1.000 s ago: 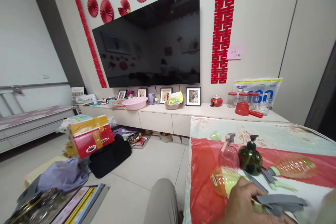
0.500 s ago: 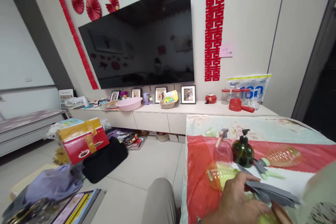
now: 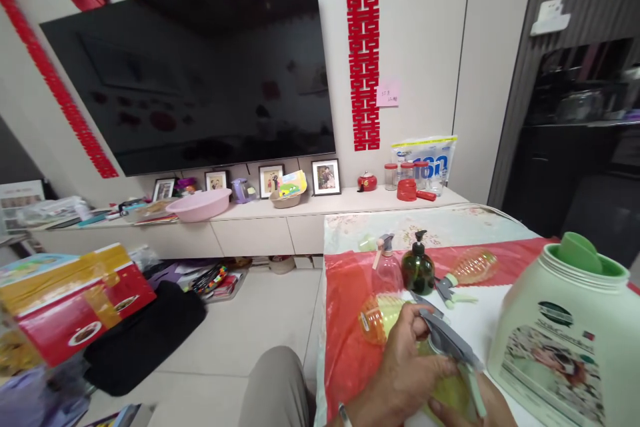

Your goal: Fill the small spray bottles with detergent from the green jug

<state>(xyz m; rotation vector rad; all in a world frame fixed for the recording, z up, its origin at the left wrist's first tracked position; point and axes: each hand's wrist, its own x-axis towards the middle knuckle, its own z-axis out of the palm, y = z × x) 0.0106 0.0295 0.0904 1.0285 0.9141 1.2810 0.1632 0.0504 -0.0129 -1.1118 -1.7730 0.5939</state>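
A spray bottle with a yellow-green see-through body and a grey trigger head is between my two hands, low in the view. My left hand is closed around the upper part of the bottle at its grey head. From the other side my right hand wraps round the body; most of its fingers are hidden. An orange and yellow ribbed spray bottle lies just left of my left hand. Behind it stand a pink spray bottle and a dark green pump bottle.
A large pale green jug with a green cup in its mouth stands on the right. An orange ribbed bottle with a grey trigger lies farther back on the red sheet. Beyond the table is a low cabinet under the television.
The view has swung right, bringing the whole jug mouth into sight. Both hands stay on the spray bottle, which now shows more of its body and stands more upright.
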